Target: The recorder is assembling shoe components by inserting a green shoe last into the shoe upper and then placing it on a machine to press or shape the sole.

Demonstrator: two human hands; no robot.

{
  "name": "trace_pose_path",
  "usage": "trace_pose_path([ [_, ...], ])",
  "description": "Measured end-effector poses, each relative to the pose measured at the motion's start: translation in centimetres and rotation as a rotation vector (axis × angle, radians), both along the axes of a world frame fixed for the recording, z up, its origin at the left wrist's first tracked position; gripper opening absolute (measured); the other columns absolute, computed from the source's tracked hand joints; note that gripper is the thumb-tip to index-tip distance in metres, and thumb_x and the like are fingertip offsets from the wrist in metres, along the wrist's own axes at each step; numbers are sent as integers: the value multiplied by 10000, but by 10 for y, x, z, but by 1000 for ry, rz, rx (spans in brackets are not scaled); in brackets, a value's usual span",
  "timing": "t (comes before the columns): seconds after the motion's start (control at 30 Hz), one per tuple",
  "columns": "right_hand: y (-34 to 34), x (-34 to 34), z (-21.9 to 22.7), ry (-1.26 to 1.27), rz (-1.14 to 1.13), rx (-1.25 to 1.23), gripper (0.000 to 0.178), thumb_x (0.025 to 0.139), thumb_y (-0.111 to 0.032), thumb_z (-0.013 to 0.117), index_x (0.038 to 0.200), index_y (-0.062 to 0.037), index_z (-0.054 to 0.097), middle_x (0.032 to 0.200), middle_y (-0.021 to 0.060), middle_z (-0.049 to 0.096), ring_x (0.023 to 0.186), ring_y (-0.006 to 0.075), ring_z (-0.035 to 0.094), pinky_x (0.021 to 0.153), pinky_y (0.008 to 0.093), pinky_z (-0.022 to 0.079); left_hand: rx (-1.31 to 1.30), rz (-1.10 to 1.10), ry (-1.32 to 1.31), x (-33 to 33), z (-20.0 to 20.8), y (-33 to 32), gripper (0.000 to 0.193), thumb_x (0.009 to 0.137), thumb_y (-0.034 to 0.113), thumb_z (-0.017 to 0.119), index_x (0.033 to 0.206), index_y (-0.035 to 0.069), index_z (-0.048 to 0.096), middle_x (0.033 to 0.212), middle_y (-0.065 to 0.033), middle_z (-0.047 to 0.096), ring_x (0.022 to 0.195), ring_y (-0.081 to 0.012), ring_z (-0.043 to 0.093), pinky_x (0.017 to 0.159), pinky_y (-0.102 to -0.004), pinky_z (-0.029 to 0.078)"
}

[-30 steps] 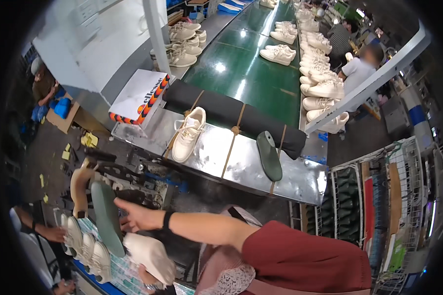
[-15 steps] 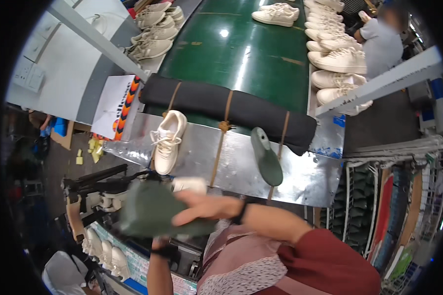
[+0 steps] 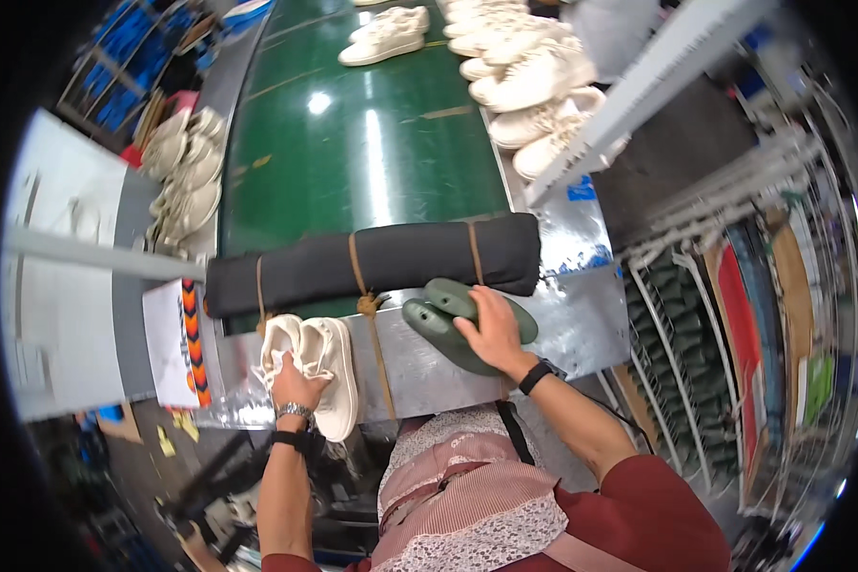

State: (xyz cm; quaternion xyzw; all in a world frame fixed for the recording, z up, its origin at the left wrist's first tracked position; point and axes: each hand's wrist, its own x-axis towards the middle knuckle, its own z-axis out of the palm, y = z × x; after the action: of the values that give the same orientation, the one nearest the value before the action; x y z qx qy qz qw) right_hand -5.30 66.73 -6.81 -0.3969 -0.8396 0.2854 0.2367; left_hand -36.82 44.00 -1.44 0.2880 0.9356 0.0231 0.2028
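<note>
Two cream sneakers stand side by side at the left of the metal ledge, a left sneaker [image 3: 281,334] and a right sneaker [image 3: 337,391]. My left hand [image 3: 297,384] is closed around the front of the left one, over its laces; the right one touches it. On the ledge's right part lie two dark green shoe lasts, a near last [image 3: 436,331] and a far last [image 3: 453,296], pressed together. Across the far one my right hand [image 3: 494,334] is wrapped, its thumb reaching between the two.
A rolled black mat [image 3: 400,257] tied with cords crosses the ledge's back. Behind it runs a green conveyor belt [image 3: 305,181], with sneakers [image 3: 529,67] lined along both sides. A wire rack [image 3: 677,372] with green lasts stands at right, below a slanting white post [image 3: 648,91].
My right hand has brought a green last from in front of me to the ledge beside the other last. A second sneaker now stands by the first, where my left hand is. The view has turned.
</note>
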Motion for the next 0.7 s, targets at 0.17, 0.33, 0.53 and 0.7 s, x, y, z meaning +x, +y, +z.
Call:
trace_pose_path([
  [0.17,-38,-41,12,-140,15,62,758,683,-320,883,1293,-41,530,1319,156,555,1309,337,496,1119,567,355,319,-380,-50,-9,26,4,704,642,356,911,1169,21,586,941,-215,729,882,-428,700,762,-501,566],
  [0.33,-51,-20,12,-138,342,41,658,613,-164,887,1193,-68,593,1241,103,595,1265,317,521,1107,539,368,361,-854,141,-39,76,141,942,625,326,909,1437,74,504,935,-170,744,816,-364,730,736,-443,590],
  [0.53,-129,28,47,-150,106,27,633,671,-43,745,1285,-167,647,1512,181,395,1480,406,298,1203,556,265,825,-726,-116,-1,67,232,797,869,243,798,1499,-8,377,1278,-243,640,1134,-373,640,966,-445,509],
  [0.7,-199,31,3,552,-937,-1005,1023,852,-398,785,1581,-6,184,1612,244,232,1503,387,258,1220,460,259,541,-488,-769,77,-150,109,616,1049,381,553,1452,-75,451,1322,-201,609,1233,-293,554,1090,-405,395],
])
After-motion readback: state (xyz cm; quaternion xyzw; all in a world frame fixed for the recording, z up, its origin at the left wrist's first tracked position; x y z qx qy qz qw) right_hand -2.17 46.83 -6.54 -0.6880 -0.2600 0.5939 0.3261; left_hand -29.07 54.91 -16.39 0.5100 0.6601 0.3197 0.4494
